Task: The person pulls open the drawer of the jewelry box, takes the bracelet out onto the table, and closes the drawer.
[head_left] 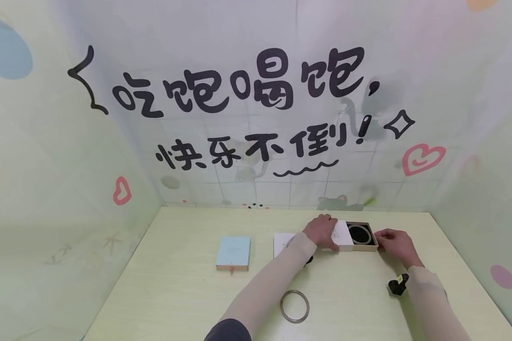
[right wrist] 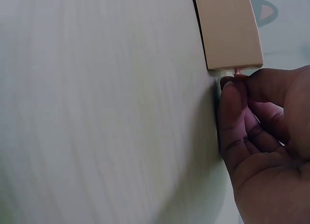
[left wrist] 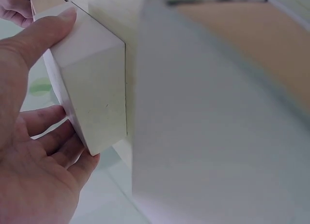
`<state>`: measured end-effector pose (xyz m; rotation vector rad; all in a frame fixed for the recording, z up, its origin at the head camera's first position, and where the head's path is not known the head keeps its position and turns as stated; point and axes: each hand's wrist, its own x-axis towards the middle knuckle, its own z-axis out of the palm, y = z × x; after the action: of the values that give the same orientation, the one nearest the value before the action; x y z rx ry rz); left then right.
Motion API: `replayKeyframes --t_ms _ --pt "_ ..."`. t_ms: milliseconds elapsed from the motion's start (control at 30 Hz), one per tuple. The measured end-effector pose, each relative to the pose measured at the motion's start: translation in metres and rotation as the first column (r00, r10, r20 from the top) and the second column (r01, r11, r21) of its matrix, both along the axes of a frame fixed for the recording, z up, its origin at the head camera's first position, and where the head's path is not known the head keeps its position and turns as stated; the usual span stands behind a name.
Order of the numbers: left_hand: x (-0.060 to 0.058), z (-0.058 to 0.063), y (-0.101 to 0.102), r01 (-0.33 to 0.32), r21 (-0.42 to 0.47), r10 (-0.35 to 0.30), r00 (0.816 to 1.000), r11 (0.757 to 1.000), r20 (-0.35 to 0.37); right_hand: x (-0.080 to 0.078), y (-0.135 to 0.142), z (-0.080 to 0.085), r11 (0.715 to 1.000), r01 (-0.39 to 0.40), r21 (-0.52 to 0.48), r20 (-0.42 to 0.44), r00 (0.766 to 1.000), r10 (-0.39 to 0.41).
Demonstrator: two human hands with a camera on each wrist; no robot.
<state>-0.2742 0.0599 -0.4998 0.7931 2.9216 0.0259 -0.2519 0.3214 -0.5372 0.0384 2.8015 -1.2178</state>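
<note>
My left hand [head_left: 322,231] grips the white sleeve [head_left: 344,237] of a drawer-style gift box, thumb on one side and fingers on the other in the left wrist view. A tan drawer [right wrist: 230,30] sticks out of the sleeve's right end. Inside it a greyish bangle [head_left: 370,234] lies on black lining. At the drawer's outer end, my right hand [head_left: 397,244] pinches a small ribbon tab [right wrist: 238,72] between thumb and fingertips. A second bangle [head_left: 294,321] lies flat on the table, nearer to me than the boxes.
Another white box [head_left: 283,240] stands left of the gripped one, partly behind my left forearm. Farther left sits a light blue box [head_left: 233,253] with a small tab at its front. The pale wooden table [head_left: 175,293] meets printed wall sheets at the back and sides.
</note>
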Motion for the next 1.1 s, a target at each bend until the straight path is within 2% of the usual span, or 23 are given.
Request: replayKeyframes --t_ms 333,533,733,833,967,1100 --pt "0.0 0.002 0.0 -0.012 0.003 0.012 1.0 1.0 0.012 0.002 -0.004 0.007 0.996 -0.007 -0.089 0.035 0.999 0.01" --pt "0.0 0.002 0.0 -0.021 0.016 0.021 1.0 1.0 0.018 0.007 -0.006 0.013 0.998 -0.054 0.031 -0.063 0.996 0.056" --pt "-0.003 -0.006 0.001 -0.013 0.024 0.013 1.0 1.0 0.014 0.01 -0.009 0.02 0.991 -0.103 0.081 -0.084 0.99 0.11" --pt "-0.004 -0.007 0.001 -0.015 0.025 0.014 1.0 1.0 0.01 0.01 -0.013 0.023 0.982 -0.146 0.117 -0.131 0.978 0.161" --pt "-0.004 -0.006 0.001 -0.017 0.023 0.017 1.0 1.0 0.006 0.009 -0.019 0.027 0.956 -0.207 0.206 -0.198 0.948 0.248" --pt "-0.005 -0.007 0.001 -0.019 0.022 0.019 1.0 1.0 0.009 0.008 -0.028 0.033 0.929 -0.258 0.267 -0.219 0.922 0.319"
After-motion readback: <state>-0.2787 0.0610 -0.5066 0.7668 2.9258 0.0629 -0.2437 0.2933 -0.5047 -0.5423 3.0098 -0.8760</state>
